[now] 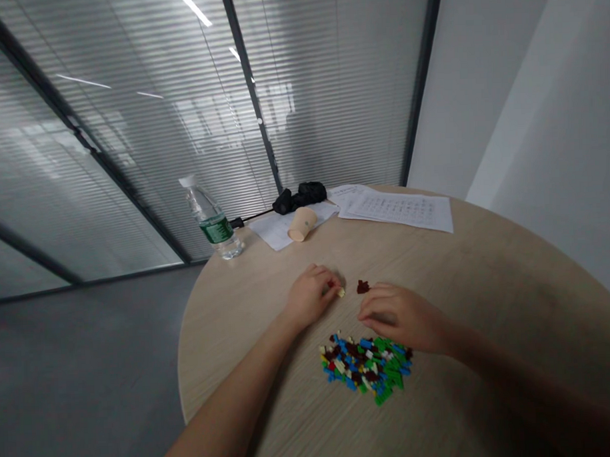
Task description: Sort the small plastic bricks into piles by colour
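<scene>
My left hand [313, 296] rests over the middle of the table, its fingers closed at the tips around a small cream toy brick [341, 292]. A little to the right, a small clump of dark brown toy bricks [362, 287] lies beside the fingers of my right hand [399, 313]. The thumb and forefinger of that hand come together in a pinch; what is between them, if anything, is hidden. Just below both hands spreads a pile of loose toy bricks [360, 365] in green, blue, brown, cream, yellow and red.
On the round wooden table [487, 289], a water bottle [215, 221] stands at the left edge. A paper cup [301, 224] lies on its side on a paper. Behind it is a black folded object [304, 194]. Printed sheets [399, 208] lie toward the back.
</scene>
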Demonstrator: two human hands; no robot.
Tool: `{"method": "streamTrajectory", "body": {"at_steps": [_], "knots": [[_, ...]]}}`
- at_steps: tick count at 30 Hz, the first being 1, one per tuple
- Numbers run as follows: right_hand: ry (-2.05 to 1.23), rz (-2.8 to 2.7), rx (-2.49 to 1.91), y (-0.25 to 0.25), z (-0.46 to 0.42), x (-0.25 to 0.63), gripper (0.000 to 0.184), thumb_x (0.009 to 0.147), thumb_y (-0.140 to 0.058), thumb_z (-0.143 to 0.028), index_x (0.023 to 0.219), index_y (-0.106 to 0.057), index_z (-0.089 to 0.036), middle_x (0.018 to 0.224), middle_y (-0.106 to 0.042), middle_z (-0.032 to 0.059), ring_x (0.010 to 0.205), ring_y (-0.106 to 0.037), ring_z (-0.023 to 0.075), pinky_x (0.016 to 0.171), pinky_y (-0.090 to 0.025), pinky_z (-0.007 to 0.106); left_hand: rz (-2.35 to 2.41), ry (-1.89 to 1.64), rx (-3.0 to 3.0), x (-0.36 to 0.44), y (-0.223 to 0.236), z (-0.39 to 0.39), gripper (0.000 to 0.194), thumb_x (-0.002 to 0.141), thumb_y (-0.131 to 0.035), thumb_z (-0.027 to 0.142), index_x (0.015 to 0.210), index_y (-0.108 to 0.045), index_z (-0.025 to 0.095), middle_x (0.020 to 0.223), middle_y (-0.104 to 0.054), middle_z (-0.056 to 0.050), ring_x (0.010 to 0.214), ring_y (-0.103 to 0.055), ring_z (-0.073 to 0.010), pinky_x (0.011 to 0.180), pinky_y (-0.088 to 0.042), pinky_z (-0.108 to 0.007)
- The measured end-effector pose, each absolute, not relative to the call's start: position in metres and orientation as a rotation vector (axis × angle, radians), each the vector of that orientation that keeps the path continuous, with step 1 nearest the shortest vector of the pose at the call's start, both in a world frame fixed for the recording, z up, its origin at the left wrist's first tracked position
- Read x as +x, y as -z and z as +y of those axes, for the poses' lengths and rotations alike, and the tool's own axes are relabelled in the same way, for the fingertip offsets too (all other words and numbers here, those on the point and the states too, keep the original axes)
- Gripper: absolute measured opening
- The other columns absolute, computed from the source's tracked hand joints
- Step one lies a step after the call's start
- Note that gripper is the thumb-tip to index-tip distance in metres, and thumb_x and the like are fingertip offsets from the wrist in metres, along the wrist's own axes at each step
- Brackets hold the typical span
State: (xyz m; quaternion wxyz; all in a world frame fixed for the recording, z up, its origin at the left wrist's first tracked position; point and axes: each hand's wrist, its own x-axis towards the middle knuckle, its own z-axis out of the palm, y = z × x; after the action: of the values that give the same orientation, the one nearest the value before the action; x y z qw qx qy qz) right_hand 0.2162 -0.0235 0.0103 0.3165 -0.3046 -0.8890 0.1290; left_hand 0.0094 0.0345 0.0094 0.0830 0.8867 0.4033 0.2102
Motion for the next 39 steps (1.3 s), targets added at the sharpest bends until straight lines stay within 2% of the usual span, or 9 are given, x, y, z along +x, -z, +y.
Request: {"method": "streamTrajectory", "body": {"at_steps": [6, 12, 16, 19, 25, 32, 39], "knots": [[-0.526, -2.397, -0.8, -0.012, -0.031, 0.217, 0.007, 0.077, -0.061, -0.02, 0.077, -0.068, -0.019, 0.078, -0.067, 0.0039, 0.077, -0.06, 0.0154, 0.074, -0.046, 0.029, 1.226, -0.676, 2.669, 0.008, -0.017, 0.031, 0.01, 0.083, -0.051, 0.018, 0.081, -0.062, 0.018, 0.084, -0.06, -0.003, 0.085, -0.051, -0.0173, 0.077, -0.042, -0.03], [-0.517, -2.464, -0.864, -0.009, -0.035, 0.212, 0.009, 0.072, -0.063, -0.016, 0.079, -0.069, -0.019, 0.08, -0.066, 0.0034, 0.078, -0.059, 0.0157, 0.073, -0.045, 0.029, 1.211, -0.751, 2.697, 0.004, -0.026, 0.027, 0.014, 0.086, -0.049, 0.022, 0.082, -0.061, 0.017, 0.083, -0.06, -0.004, 0.084, -0.05, -0.0174, 0.076, -0.041, -0.03], [-0.506, -2.457, -0.853, -0.012, -0.032, 0.217, 0.009, 0.076, -0.061, -0.017, 0.079, -0.069, -0.019, 0.079, -0.066, 0.0037, 0.077, -0.059, 0.0154, 0.072, -0.045, 0.028, 1.23, -0.74, 2.689, 0.004, -0.03, 0.026, 0.013, 0.085, -0.049, 0.021, 0.081, -0.061, 0.017, 0.083, -0.06, -0.004, 0.084, -0.051, -0.0176, 0.076, -0.042, -0.031], [-0.508, -2.447, -0.865, -0.014, -0.029, 0.227, 0.01, 0.078, -0.058, -0.017, 0.076, -0.068, -0.018, 0.076, -0.066, 0.0041, 0.074, -0.058, 0.0153, 0.069, -0.045, 0.027, 1.223, -0.728, 2.699, 0.004, -0.031, 0.025, 0.013, 0.084, -0.05, 0.02, 0.08, -0.061, 0.017, 0.082, -0.06, -0.004, 0.083, -0.051, -0.0176, 0.075, -0.042, -0.031], [-0.606, -2.507, -0.962, -0.017, -0.026, 0.237, 0.012, 0.072, -0.06, -0.013, 0.08, -0.068, -0.017, 0.075, -0.064, 0.0041, 0.067, -0.058, 0.0144, 0.06, -0.045, 0.024, 1.202, -0.689, 2.725, 0.006, -0.03, 0.024, 0.014, 0.084, -0.049, 0.02, 0.081, -0.062, 0.017, 0.081, -0.059, -0.004, 0.082, -0.05, -0.0177, 0.075, -0.041, -0.03], [-0.65, -2.503, -0.88, -0.014, -0.028, 0.229, 0.012, 0.075, -0.062, -0.015, 0.082, -0.07, -0.019, 0.079, -0.065, 0.0034, 0.073, -0.059, 0.014, 0.068, -0.045, 0.024, 1.153, -0.645, 2.716, 0.007, -0.033, 0.022, 0.013, 0.083, -0.049, 0.017, 0.081, -0.062, 0.018, 0.079, -0.06, -0.003, 0.082, -0.05, -0.0172, 0.074, -0.041, -0.029], [-0.676, -2.495, -0.875, -0.01, -0.029, 0.225, 0.005, 0.076, -0.063, -0.019, 0.074, -0.068, -0.018, 0.077, -0.063, 0.002, 0.073, -0.058, 0.0127, 0.067, -0.043, 0.023, 1.168, -0.648, 2.669, 0.006, -0.032, 0.022, 0.015, 0.084, -0.048, 0.019, 0.079, -0.062, 0.017, 0.079, -0.06, -0.003, 0.082, -0.051, -0.0173, 0.075, -0.04, -0.029]]}}
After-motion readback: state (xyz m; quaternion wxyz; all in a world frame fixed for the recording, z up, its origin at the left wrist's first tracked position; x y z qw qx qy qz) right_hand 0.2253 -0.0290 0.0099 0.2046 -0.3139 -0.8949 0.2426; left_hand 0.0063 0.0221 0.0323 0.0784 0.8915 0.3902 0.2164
